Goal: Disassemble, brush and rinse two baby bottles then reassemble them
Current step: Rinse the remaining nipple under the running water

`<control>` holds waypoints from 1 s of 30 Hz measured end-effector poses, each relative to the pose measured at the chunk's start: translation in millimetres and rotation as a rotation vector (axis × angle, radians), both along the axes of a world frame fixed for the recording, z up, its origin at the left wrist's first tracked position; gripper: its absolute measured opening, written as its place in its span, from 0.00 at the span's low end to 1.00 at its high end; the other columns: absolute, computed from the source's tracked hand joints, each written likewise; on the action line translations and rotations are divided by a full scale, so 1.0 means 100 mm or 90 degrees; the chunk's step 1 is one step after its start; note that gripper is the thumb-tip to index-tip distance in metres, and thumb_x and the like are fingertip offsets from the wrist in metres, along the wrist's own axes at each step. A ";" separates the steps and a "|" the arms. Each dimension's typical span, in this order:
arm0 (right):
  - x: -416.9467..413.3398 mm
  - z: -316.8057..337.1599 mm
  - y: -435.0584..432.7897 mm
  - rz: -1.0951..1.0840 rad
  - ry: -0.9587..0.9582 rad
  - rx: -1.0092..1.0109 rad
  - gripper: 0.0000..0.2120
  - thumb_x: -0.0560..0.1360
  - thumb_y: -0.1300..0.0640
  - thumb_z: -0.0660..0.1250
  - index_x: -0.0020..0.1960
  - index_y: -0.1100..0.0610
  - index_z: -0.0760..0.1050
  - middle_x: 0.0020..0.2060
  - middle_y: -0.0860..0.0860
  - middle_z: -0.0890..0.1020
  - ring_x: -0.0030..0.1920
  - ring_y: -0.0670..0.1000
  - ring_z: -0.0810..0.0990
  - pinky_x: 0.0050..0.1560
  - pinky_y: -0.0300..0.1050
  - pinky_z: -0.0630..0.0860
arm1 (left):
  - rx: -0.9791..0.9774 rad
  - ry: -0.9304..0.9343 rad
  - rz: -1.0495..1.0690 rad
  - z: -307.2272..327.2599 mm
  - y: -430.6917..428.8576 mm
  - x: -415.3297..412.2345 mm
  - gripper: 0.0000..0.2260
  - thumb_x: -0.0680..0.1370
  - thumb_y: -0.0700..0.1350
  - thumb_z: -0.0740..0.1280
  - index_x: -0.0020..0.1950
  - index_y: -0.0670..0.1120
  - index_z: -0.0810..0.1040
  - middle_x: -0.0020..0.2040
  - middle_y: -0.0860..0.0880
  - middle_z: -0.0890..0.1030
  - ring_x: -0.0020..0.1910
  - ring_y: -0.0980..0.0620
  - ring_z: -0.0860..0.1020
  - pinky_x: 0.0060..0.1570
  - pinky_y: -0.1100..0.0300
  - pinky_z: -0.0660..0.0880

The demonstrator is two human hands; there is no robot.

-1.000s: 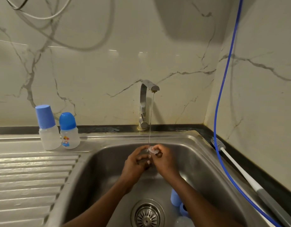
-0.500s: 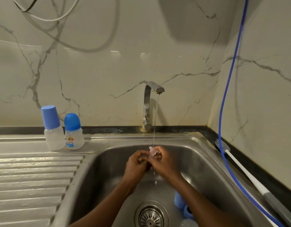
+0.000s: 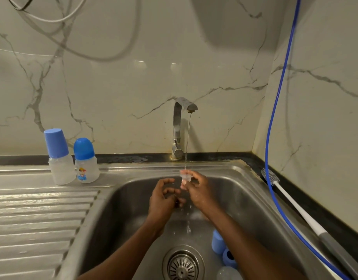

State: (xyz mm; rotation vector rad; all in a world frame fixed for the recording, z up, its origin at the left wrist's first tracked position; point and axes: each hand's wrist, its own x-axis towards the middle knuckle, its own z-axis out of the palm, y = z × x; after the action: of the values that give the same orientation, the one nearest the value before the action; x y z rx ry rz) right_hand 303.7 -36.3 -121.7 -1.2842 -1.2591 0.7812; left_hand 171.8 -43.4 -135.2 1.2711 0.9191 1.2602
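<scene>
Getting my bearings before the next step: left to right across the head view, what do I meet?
Tall-capped bottle → round-capped bottle → left hand → clear teat → right hand pinching it → bottle brush.

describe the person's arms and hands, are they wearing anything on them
Nothing worn is visible. Both forearms are bare right down to the bottom edge of the picture: no sleeves, no watch, no bracelet. The left hand and right hand are bare too, with no gloves. The right hand shows a wet sheen. Whether there is a ring is too small to tell.
</scene>
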 end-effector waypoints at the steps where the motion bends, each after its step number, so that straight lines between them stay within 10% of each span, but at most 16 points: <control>1: -0.01 0.01 -0.01 0.018 0.002 -0.004 0.16 0.79 0.61 0.64 0.63 0.46 0.76 0.58 0.49 0.80 0.53 0.47 0.82 0.49 0.45 0.82 | 0.007 0.006 -0.001 0.00 -0.02 0.01 0.18 0.77 0.29 0.64 0.61 0.48 0.74 0.49 0.43 0.84 0.45 0.44 0.84 0.45 0.51 0.83; 25: 0.04 0.05 -0.04 -0.003 0.206 -0.046 0.13 0.78 0.61 0.66 0.62 0.55 0.76 0.51 0.53 0.84 0.47 0.52 0.83 0.50 0.46 0.81 | 0.071 0.159 0.131 -0.05 0.09 -0.05 0.20 0.76 0.30 0.63 0.58 0.52 0.76 0.49 0.50 0.80 0.44 0.51 0.82 0.40 0.55 0.83; 30: 0.11 -0.06 -0.07 -0.111 -0.179 -0.102 0.07 0.76 0.62 0.68 0.51 0.52 0.76 0.46 0.51 0.82 0.45 0.51 0.81 0.41 0.40 0.76 | 0.078 0.182 0.156 -0.06 0.13 -0.09 0.22 0.76 0.29 0.62 0.58 0.55 0.76 0.49 0.51 0.79 0.44 0.48 0.81 0.40 0.48 0.82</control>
State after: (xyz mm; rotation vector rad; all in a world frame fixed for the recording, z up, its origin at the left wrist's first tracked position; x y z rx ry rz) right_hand 314.7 -43.7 -128.1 -1.6552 -1.3025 0.6009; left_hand 162.7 -30.7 -141.6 1.4953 1.2480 1.3619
